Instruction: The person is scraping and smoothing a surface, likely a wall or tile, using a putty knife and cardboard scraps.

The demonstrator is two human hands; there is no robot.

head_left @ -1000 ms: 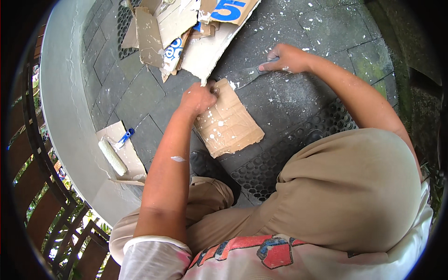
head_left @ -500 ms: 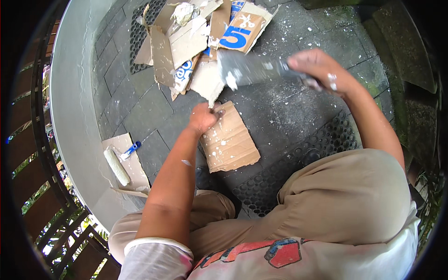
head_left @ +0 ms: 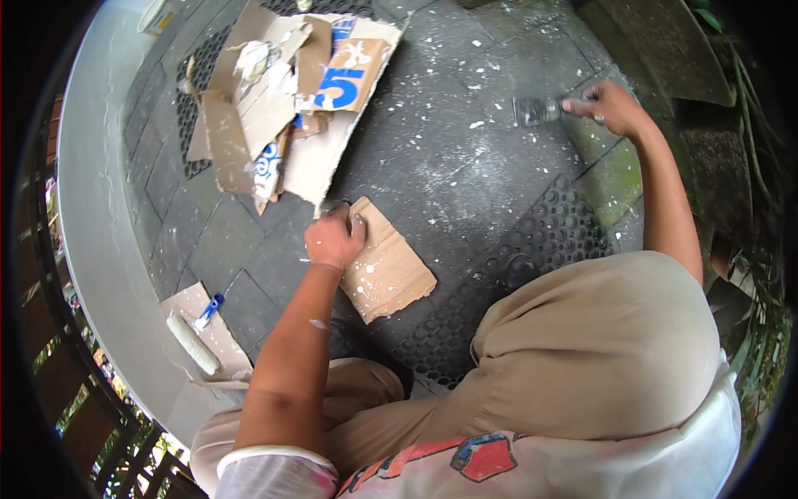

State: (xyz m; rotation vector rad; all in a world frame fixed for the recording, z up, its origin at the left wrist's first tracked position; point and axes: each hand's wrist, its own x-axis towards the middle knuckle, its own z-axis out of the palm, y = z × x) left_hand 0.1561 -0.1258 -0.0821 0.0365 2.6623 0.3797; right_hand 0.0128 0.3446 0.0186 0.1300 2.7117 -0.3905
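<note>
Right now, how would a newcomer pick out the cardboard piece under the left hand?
Start at the heap of torn cardboard at the top. Just below it, one flat brown cardboard piece lies alone under the left hand. It is paint-spattered, plain and unprinted.

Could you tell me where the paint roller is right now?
The paint roller lies at lower left on a cardboard scrap, beside the grey wall.

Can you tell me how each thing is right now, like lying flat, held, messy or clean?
left hand: closed, pressing on the small cardboard piece.
right hand: shut around a brush handle.
brush: held out low over the stone floor, bristles pale with paint.
small cardboard piece: flat, spattered white.
cardboard pile: torn, overlapping, paint-smeared.
paint roller: lying on a cardboard scrap, untouched.
stone floor: speckled with white paint.
</note>
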